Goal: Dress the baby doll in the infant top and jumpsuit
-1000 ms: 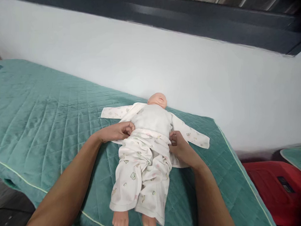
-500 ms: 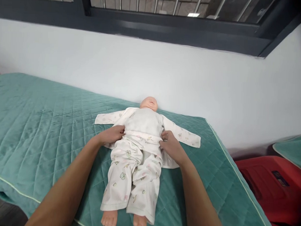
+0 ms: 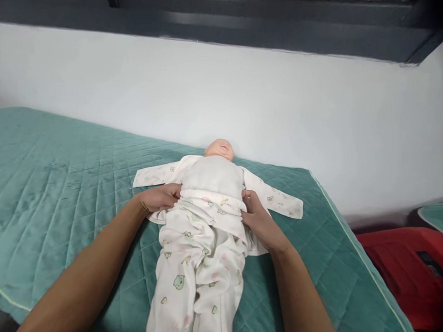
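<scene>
A baby doll [image 3: 219, 150] lies on its back on a green quilted bed cover [image 3: 61, 180]. It wears white printed trousers [image 3: 196, 262], and an open white printed shirt [image 3: 278, 199] lies spread under it with sleeves out to both sides. My left hand [image 3: 158, 198] is closed on the trousers' waistband at the doll's left-hand side of the picture. My right hand [image 3: 258, 219] grips the waistband on the other side. The doll's feet are out of view below the picture's edge.
A white wall [image 3: 245, 99] runs behind the bed under a dark window frame [image 3: 226, 21]. A red object [image 3: 403, 269] sits on the floor to the right of the bed, with another green edge [image 3: 438, 214] beyond it.
The view has dropped closer to the doll, so its feet have left the picture. Both hands stay at the waistband, which sits a little higher on the torso.
</scene>
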A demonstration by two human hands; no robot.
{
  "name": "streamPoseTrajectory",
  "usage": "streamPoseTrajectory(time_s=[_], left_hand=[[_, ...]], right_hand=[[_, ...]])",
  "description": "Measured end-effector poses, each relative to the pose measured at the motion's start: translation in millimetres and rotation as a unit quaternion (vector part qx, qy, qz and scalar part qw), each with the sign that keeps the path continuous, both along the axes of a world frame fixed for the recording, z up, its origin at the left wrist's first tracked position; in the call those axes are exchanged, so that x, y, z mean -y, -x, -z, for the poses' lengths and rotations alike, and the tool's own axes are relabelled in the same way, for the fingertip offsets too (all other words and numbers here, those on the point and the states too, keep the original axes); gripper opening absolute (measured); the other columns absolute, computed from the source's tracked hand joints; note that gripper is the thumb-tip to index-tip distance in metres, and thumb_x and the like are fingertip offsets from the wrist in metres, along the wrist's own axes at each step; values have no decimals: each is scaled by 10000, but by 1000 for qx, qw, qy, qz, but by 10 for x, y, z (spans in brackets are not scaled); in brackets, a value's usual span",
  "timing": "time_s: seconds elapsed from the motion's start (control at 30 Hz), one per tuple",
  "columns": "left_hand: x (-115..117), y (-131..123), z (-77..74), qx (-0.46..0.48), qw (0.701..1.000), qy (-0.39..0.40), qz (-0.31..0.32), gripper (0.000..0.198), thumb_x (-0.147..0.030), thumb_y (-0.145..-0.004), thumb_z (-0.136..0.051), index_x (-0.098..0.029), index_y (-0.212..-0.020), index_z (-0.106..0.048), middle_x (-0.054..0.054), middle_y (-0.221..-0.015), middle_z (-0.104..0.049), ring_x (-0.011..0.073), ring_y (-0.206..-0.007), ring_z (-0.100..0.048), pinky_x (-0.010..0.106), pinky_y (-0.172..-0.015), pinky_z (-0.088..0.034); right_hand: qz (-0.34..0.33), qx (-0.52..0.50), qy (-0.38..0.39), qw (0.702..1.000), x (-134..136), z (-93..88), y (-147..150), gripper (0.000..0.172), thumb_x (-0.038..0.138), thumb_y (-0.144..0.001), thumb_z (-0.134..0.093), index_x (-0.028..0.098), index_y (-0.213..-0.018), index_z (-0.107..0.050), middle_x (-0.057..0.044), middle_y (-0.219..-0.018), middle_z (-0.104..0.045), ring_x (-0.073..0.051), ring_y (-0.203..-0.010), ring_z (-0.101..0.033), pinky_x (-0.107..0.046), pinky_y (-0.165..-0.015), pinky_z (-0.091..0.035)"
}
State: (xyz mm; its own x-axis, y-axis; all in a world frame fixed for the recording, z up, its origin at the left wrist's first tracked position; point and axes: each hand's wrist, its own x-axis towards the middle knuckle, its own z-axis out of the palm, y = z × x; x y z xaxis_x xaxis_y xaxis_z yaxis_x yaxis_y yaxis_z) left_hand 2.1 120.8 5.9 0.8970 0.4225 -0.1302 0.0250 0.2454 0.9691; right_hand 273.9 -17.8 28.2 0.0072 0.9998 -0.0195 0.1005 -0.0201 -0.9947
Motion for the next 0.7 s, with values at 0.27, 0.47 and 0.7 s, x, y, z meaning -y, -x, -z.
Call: streamPoseTrajectory(time_s=[0.27,0.47,0.7], left_hand=[[-44,136,-23,22,999,40,29,416,-94,-647,-747,-101,-1061,-724,125,-951,-757,226,-832,-712,269,-755,-546],[5,135,-10,13,999,36,-1,373,-52,-598,-721,-100,-967,-736,97,-868,-758,195,-748,-698,237,-664,-533],[113,40,-149,-41,998,-36,-1,355,-58,-586,-650,-105,-931,-720,78,-832,-739,222,-798,-672,307,-734,-530]], right_hand=[[-81,-65,32,994,90,-57,-99,438,195,-749,-689,299,-1072,-412,8,-1058,-515,-148,-882,-530,-276,-749,-461],[-133,-67,28,988,209,-110,-207,493,295,-839,-680,326,-1250,-409,-30,-1187,-542,-173,-1031,-556,-353,-916,-452],[-81,-47,43,995,177,-89,-119,491,356,-803,-708,305,-1190,-410,-15,-1117,-567,-153,-921,-592,-311,-818,-487]])
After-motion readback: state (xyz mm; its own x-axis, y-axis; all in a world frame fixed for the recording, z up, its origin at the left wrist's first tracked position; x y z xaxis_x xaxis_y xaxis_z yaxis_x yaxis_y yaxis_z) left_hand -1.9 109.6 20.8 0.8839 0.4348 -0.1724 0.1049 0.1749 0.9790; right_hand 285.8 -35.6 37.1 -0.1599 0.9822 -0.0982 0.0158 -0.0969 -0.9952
